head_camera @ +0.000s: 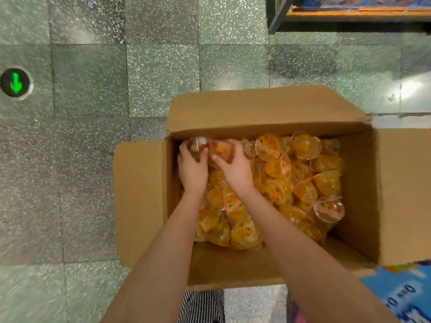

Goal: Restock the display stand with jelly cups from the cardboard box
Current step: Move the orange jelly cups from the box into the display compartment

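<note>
An open cardboard box [263, 110] stands on the floor, filled with several clear jelly cups [305, 185] of orange jelly. Both my hands reach into its far left corner. My left hand [192, 169] is shut on a jelly cup [198, 143] with a pale lid. Right beside it, my right hand [235, 170] grips another jelly cup [220, 148] that shows red and yellow. The two held cups sit side by side just above the pile, near the box's back wall.
The box flaps fold outward on all sides [140, 197]. A shelf edge with a wooden strip [356, 12] stands at the top right. A blue printed package [405, 292] lies at the bottom right. A green arrow light [15, 82] is set in the speckled floor.
</note>
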